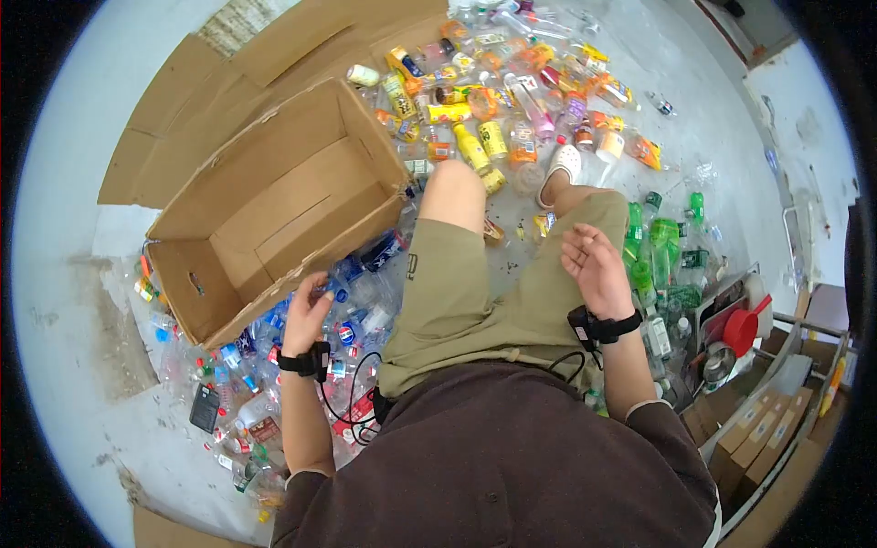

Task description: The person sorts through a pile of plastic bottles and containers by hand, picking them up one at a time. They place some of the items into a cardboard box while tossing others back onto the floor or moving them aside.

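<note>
My left hand (309, 312) is beside the near edge of a large open cardboard box (265, 196), its fingers slightly curled and apart, holding nothing that shows. Under and around it lie clear bottles with blue caps and labels (345, 331). Above my right thigh, my right hand (596, 271) is raised, palm up, with loosely bent fingers and nothing in it. Green bottles (665, 247) lie to the right of that hand. Inside the box only bare cardboard shows.
Many yellow, orange and clear bottles (470, 148) are spread on the floor ahead. Flattened cardboard (169, 119) leans behind the box. A black tray (205, 407) lies at the left among bottles. At the right stand a red round lid (740, 331) and a metal rack (767, 411) with boxes.
</note>
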`<move>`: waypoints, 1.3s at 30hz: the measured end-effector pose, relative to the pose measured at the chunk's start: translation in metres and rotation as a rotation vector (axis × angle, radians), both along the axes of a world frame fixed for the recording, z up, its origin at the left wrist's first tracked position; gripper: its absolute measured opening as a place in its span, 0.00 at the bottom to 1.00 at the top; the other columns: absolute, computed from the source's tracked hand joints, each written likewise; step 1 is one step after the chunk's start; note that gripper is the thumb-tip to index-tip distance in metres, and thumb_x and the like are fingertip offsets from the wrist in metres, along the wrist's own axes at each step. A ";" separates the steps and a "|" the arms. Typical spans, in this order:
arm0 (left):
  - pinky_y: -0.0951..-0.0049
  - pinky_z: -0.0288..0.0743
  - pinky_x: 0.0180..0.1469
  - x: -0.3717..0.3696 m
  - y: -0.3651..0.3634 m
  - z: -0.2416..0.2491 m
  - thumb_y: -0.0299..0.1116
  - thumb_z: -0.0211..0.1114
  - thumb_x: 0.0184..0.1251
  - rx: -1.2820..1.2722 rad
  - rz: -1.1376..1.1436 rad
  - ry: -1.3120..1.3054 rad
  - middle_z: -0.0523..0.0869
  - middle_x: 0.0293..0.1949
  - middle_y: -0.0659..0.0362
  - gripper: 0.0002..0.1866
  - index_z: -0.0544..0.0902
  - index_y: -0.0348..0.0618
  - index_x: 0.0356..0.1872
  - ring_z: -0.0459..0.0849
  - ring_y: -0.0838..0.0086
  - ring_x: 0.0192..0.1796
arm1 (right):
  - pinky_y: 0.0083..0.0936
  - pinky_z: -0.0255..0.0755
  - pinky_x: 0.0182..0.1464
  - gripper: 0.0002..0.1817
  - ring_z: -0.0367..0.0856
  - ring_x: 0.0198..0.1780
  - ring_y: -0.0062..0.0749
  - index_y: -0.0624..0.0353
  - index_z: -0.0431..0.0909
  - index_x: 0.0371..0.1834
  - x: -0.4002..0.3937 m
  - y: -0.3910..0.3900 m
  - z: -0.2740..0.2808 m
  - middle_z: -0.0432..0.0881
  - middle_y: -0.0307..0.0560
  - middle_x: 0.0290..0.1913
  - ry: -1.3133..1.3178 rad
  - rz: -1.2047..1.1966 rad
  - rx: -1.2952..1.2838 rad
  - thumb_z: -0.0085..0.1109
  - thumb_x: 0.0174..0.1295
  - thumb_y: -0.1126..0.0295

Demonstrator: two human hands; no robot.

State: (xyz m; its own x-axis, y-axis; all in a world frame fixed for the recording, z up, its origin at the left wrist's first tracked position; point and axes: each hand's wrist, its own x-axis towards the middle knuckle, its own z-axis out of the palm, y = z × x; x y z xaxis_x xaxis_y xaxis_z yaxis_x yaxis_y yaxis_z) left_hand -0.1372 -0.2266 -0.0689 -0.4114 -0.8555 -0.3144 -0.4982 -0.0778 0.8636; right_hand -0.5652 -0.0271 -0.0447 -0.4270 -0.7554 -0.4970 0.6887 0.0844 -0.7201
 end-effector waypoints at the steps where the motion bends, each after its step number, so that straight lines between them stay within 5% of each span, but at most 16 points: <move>1: 0.74 0.70 0.49 -0.018 -0.007 0.016 0.28 0.60 0.61 0.004 -0.012 -0.004 0.79 0.45 0.58 0.19 0.73 0.38 0.53 0.76 0.74 0.46 | 0.26 0.69 0.49 0.14 0.76 0.47 0.26 0.57 0.70 0.51 -0.008 -0.001 -0.003 0.77 0.42 0.48 -0.004 -0.012 0.004 0.50 0.64 0.67; 8: 0.73 0.69 0.55 -0.157 -0.065 0.081 0.27 0.57 0.62 -0.043 -0.360 0.067 0.78 0.50 0.56 0.19 0.73 0.36 0.55 0.75 0.74 0.51 | 0.28 0.71 0.46 0.11 0.77 0.44 0.31 0.61 0.71 0.46 -0.081 -0.089 0.004 0.79 0.45 0.43 -0.476 -0.163 -0.244 0.48 0.63 0.71; 12: 0.72 0.68 0.56 -0.251 -0.113 0.069 0.28 0.56 0.63 -0.093 -0.532 0.139 0.78 0.51 0.56 0.19 0.72 0.36 0.56 0.75 0.74 0.54 | 0.30 0.71 0.46 0.10 0.77 0.42 0.32 0.62 0.72 0.44 -0.133 -0.174 -0.012 0.79 0.47 0.44 -0.567 -0.203 -0.362 0.48 0.61 0.73; 16: 0.73 0.70 0.55 -0.353 -0.171 -0.001 0.28 0.57 0.62 -0.079 -0.573 0.103 0.79 0.50 0.55 0.19 0.72 0.37 0.55 0.76 0.73 0.53 | 0.30 0.71 0.46 0.08 0.77 0.40 0.32 0.62 0.73 0.40 -0.167 -0.232 -0.049 0.80 0.47 0.41 -0.590 -0.343 -0.346 0.48 0.61 0.72; 20: 0.63 0.71 0.55 -0.438 -0.214 -0.114 0.34 0.63 0.50 -0.449 -0.690 -0.251 0.76 0.50 0.43 0.28 0.70 0.39 0.56 0.76 0.54 0.53 | 0.25 0.72 0.41 0.08 0.78 0.38 0.29 0.62 0.73 0.42 -0.179 -0.237 -0.136 0.80 0.44 0.38 -0.699 -0.472 0.021 0.47 0.62 0.72; 22: 0.57 0.65 0.59 -0.472 -0.225 -0.165 0.35 0.66 0.47 -0.360 -0.715 -0.402 0.72 0.55 0.43 0.35 0.65 0.42 0.61 0.71 0.52 0.58 | 0.24 0.70 0.39 0.04 0.75 0.34 0.29 0.60 0.73 0.33 -0.164 -0.248 -0.114 0.79 0.44 0.34 -0.597 -0.339 -0.037 0.52 0.58 0.71; 24: 0.49 0.56 0.63 -0.506 -0.226 -0.202 0.37 0.68 0.45 -0.693 -0.695 -0.669 0.65 0.62 0.45 0.41 0.60 0.46 0.64 0.63 0.51 0.64 | 0.24 0.70 0.39 0.04 0.75 0.34 0.28 0.59 0.74 0.33 -0.160 -0.265 -0.107 0.79 0.43 0.33 -0.676 -0.259 -0.135 0.53 0.58 0.71; 25: 0.44 0.50 0.64 -0.522 -0.231 -0.225 0.39 0.70 0.44 -0.714 -0.707 -0.766 0.58 0.66 0.46 0.45 0.57 0.49 0.66 0.56 0.49 0.68 | 0.24 0.70 0.40 0.04 0.76 0.35 0.27 0.58 0.74 0.33 -0.158 -0.273 -0.106 0.79 0.43 0.32 -0.691 -0.300 -0.095 0.53 0.58 0.71; 28: 0.46 0.51 0.64 -0.543 -0.247 -0.287 0.40 0.73 0.41 -0.860 -0.676 -0.802 0.59 0.66 0.46 0.48 0.57 0.51 0.67 0.56 0.49 0.68 | 0.23 0.71 0.40 0.09 0.76 0.37 0.26 0.58 0.71 0.42 -0.161 -0.287 -0.101 0.78 0.43 0.36 -0.671 -0.338 -0.059 0.51 0.60 0.71; 33: 0.47 0.53 0.64 -0.546 -0.256 -0.303 0.44 0.76 0.36 -0.765 -0.702 -0.946 0.59 0.66 0.44 0.52 0.56 0.52 0.67 0.57 0.49 0.68 | 0.23 0.71 0.40 0.10 0.76 0.37 0.26 0.57 0.70 0.44 -0.169 -0.292 -0.093 0.77 0.43 0.37 -0.692 -0.312 -0.050 0.50 0.60 0.71; 35: 0.45 0.54 0.64 -0.542 -0.251 -0.257 0.45 0.74 0.38 -0.425 -0.601 -0.927 0.60 0.64 0.43 0.50 0.57 0.52 0.67 0.58 0.47 0.67 | 0.23 0.71 0.39 0.10 0.75 0.37 0.26 0.57 0.70 0.44 -0.168 -0.296 -0.095 0.77 0.43 0.36 -0.684 -0.316 -0.054 0.50 0.60 0.71; 39: 0.50 0.58 0.64 -0.481 -0.256 -0.172 0.45 0.74 0.38 -0.345 -0.417 -0.567 0.61 0.63 0.43 0.51 0.56 0.45 0.67 0.60 0.47 0.66 | 0.21 0.71 0.40 0.03 0.76 0.36 0.26 0.60 0.74 0.34 -0.157 -0.303 -0.105 0.78 0.42 0.32 -0.756 -0.280 -0.178 0.52 0.59 0.73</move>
